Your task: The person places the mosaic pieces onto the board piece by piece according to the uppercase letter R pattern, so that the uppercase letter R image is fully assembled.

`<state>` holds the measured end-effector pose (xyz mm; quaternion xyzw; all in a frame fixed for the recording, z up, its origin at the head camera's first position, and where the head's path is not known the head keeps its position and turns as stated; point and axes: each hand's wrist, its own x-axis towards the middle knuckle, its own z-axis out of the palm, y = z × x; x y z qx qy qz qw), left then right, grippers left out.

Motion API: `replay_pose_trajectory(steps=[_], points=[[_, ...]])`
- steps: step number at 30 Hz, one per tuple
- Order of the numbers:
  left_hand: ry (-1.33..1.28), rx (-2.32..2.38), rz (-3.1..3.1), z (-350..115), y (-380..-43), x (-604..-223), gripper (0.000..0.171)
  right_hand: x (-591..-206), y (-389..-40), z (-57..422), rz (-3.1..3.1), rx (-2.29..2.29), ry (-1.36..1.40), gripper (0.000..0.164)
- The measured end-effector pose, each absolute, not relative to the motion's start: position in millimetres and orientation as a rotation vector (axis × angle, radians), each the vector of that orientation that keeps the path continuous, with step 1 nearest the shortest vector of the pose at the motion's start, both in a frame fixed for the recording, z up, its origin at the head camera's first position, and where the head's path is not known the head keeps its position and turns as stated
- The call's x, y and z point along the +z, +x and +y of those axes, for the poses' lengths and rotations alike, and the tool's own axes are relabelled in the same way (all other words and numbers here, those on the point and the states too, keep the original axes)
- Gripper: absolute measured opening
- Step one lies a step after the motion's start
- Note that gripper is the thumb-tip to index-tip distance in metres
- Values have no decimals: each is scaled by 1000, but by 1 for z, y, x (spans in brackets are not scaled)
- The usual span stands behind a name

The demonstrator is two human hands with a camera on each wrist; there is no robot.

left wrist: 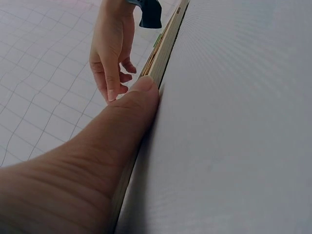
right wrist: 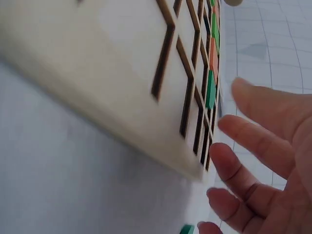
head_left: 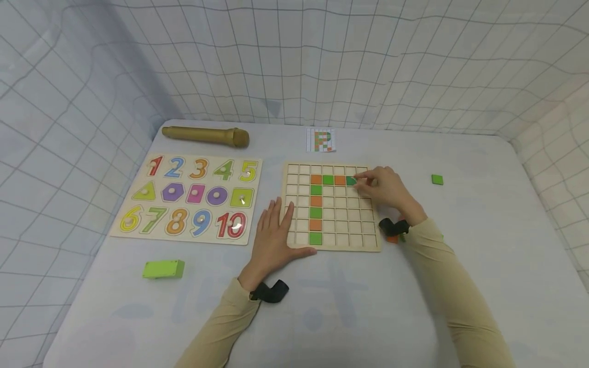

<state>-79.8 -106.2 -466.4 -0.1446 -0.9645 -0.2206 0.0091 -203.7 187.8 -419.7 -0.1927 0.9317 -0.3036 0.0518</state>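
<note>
A wooden grid board (head_left: 340, 241) lies flat, with orange and green square tiles forming a column and a short row near its top. My left hand (head_left: 272, 237) rests at the board's lower left, fingers spread over the left side. Its thumb (left wrist: 131, 105) lies along the front edge. At the row's right end sits a dark green tile (head_left: 351, 181) in its cell. My right hand (head_left: 386, 187) is beside that tile with fingertips close to it. In the right wrist view, the thumb (right wrist: 263, 105) and forefinger stand apart, with nothing between them.
Behind the board lies a small pattern card (head_left: 321, 140). A number-and-shape puzzle (head_left: 184, 199), a gold microphone (head_left: 205, 136) and a green block (head_left: 163, 269) are to the left. One loose green tile (head_left: 437, 179) lies right; an orange tile (head_left: 392, 239) is partly under my right wrist.
</note>
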Motion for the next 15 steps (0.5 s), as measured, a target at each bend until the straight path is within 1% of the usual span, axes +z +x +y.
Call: replay_pose_trajectory(steps=[4, 9, 15], points=[[-456, -688, -3000, -106, -80, -467, 116, -419, -206, 202, 2863, -1043, -584, 34], [-451, -683, -2997, -106, -80, -468, 117, -415, -208, 227, 2954, -1129, -408, 39], [-450, -682, -2998, -106, -80, -468, 118, -414, -211, 257, 3098, -1142, -280, 44]])
